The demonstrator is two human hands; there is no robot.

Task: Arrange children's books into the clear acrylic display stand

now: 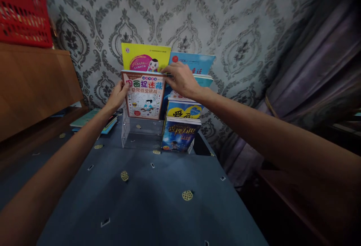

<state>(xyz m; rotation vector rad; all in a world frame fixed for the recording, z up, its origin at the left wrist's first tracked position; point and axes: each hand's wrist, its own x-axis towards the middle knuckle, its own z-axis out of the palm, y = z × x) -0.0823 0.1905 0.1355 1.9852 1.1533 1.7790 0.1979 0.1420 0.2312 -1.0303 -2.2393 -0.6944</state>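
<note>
A brown-bordered picture book (pixel 145 103) stands upright in a clear tiered book rack (pixel 141 127). My left hand (pixel 118 93) grips its left edge, thumb on the cover. At its top right corner, my right hand (pixel 182 80) pinches the edge with bent fingers. Behind it rises a yellow book (pixel 145 56). On the rack's right side stand a light blue book (pixel 200 63), a blue-and-yellow book (pixel 183 110) and, at the front, a dark blue book (pixel 180 135). The right hand partly hides the books behind it. Below the brown-bordered book, the lower left tiers show bare clear plastic.
A stack of books (pixel 87 120) lies on the blue patterned tablecloth (pixel 152 193) left of the rack. At the far left, a red basket (pixel 24 14) sits on a wooden cabinet (pixel 36 84). Patterned wallpaper is behind, and a purple curtain (pixel 304 73) hangs at right.
</note>
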